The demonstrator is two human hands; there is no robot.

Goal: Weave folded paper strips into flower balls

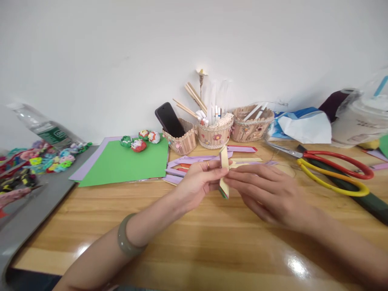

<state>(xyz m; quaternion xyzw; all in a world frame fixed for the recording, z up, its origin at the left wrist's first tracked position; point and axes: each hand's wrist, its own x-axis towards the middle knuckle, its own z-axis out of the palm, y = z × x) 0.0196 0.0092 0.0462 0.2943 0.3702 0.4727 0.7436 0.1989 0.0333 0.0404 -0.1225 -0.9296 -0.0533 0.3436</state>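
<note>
Above the middle of the table, my left hand [200, 182] pinches a folded paper strip [224, 161], cream-coloured with green and a little red at its lower end. My right hand [273, 190] comes in from the other side, its fingertips closed against the strip's right edge; the fingers partly hide what they grip there. The strip stands roughly upright between the two hands. Behind and just beneath them lie purple paper strips [200, 159], with some red and cream ones among them.
Large scissors [339, 161] with red and yellow handles lie at right. Green paper [127, 165] bears several small paper flowers. Three wooden-stick baskets [216, 136] line the wall, one holding a phone [169, 119]. A cup [360, 117] stands far right, a plastic bottle [45, 127] far left.
</note>
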